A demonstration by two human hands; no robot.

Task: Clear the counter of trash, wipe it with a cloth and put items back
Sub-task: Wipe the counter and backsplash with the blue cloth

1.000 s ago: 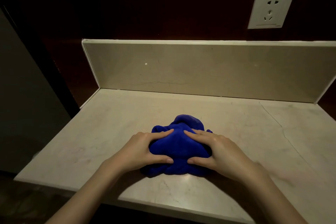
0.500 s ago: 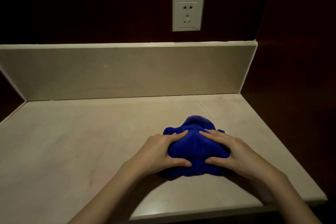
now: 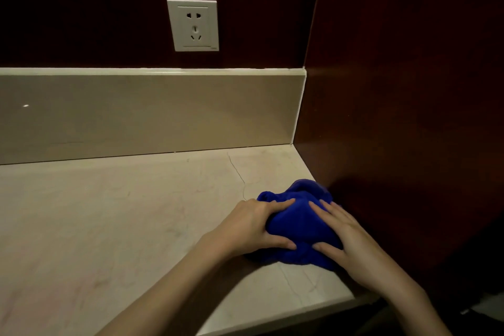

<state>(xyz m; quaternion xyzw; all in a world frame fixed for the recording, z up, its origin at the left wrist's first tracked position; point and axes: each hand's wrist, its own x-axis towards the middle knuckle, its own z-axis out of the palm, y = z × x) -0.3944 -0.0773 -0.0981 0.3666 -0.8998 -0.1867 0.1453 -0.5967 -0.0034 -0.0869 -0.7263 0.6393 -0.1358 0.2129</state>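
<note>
Head cam, looking down at the desk [image 3: 114, 226]: pale marble-look top w/ a thin crack running from the back edge toward the cloth. Blue cloth [image 3: 298, 222] sits bunched in a lump at the far right end of the desk, its right side touching or nearly touching the dark red-brown side panel [image 3: 395, 117]; can't tell which, shadow there is too deep.

Both my hands are on the cloth. Left hand [image 3: 253, 228] is on the cloth's left side, palm down, fingers lying over the top of the fabric & thumb pressed in along the near lower edge, so that grip is a loose curl round the lump. Right hand [image 3: 346, 236] is on the right side, fingers fairly straight and spread across the top, thumb tucked against the near edge; more of a flat press than a pinch. Fingertips of the 2 hands point toward each other w/ a strip of blue between them. Both forearms come in from the bottom of the frame, bare.

Behind the desk: beige backsplash [image 3: 150, 114] w/ a lighter top trim, ending at the side panel. Above it, dark wall w/ a white wall socket [image 3: 193, 25], left of the cloth & well apart from it.
</note>
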